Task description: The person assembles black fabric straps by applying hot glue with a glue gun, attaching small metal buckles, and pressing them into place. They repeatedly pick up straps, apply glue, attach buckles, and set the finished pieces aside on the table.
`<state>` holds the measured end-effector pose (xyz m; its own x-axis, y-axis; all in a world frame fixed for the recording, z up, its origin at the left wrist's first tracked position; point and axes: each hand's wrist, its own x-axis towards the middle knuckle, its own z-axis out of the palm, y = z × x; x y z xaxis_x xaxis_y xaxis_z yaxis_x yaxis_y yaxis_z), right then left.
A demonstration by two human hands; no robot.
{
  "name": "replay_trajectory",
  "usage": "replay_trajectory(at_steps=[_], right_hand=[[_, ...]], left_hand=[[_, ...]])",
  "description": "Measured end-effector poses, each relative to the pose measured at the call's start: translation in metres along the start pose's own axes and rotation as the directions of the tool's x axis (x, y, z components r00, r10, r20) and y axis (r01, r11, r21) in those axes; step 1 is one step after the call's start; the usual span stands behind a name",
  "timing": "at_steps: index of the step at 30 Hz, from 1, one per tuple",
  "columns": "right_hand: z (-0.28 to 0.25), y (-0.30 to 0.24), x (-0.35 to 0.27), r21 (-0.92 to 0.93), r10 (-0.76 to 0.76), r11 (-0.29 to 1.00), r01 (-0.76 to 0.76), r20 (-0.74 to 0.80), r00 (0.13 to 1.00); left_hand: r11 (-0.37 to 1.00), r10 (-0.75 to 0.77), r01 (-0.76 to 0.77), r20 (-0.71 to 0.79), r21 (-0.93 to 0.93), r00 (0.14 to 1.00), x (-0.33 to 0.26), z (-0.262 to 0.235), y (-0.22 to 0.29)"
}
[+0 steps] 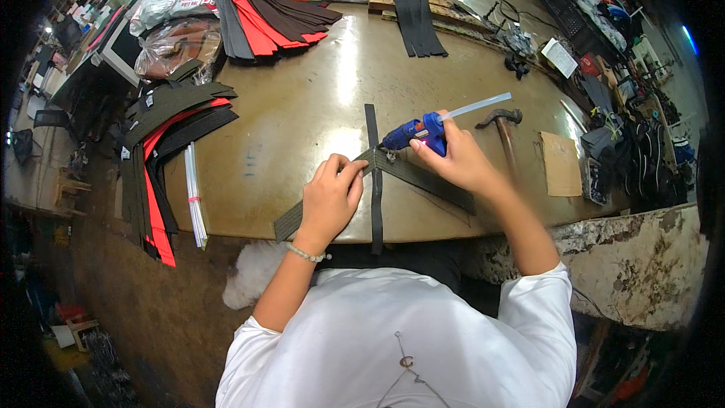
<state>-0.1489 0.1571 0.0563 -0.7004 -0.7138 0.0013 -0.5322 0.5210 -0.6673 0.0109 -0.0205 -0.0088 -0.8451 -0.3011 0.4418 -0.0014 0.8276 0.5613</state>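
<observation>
My right hand (pixel 470 160) is wrapped round a blue hot glue gun (pixel 417 133). A long clear glue stick (pixel 482 103) juts from its back end, and its nozzle points down-left at the middle of a dark grey-green ribbed strip (pixel 434 183). That strip bends like a shallow upturned V on the table. A narrow black strip (pixel 377 215) crosses it from far to near and hangs over the front edge. With fingers pressed together, my left hand (pixel 331 195) holds the ribbed strip close to the crossing. Whatever lies under those fingertips is hidden.
A hammer (pixel 509 140) lies right of my right hand, near a piece of cardboard (pixel 560 165). Bundled dark and red strips (pixel 155 151) and clear sticks (pixel 195 196) lie at left. More strips (pixel 276 11) and a wooden pallet (pixel 381 1) are at the far side.
</observation>
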Motion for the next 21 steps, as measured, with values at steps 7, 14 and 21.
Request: replay_trajectory(at_steps=[7,14,21], right_hand=[[0.002,0.006,-0.002,0.039,-0.039,0.998,0.039,-0.003,0.999],[0.005,0.002,-0.023,0.065,-0.092,0.994,0.091,0.015,0.996],[-0.001,-0.006,-0.051,0.033,-0.073,0.997,0.068,0.176,0.982]], left_hand=[[1.000,-0.003,0.003,0.007,0.012,1.000,-0.001,0.002,-0.001],[0.999,-0.044,0.044,0.018,-0.001,0.999,-0.001,0.000,0.002],[1.000,-0.016,0.016,0.006,-0.012,1.000,0.000,0.000,0.001]])
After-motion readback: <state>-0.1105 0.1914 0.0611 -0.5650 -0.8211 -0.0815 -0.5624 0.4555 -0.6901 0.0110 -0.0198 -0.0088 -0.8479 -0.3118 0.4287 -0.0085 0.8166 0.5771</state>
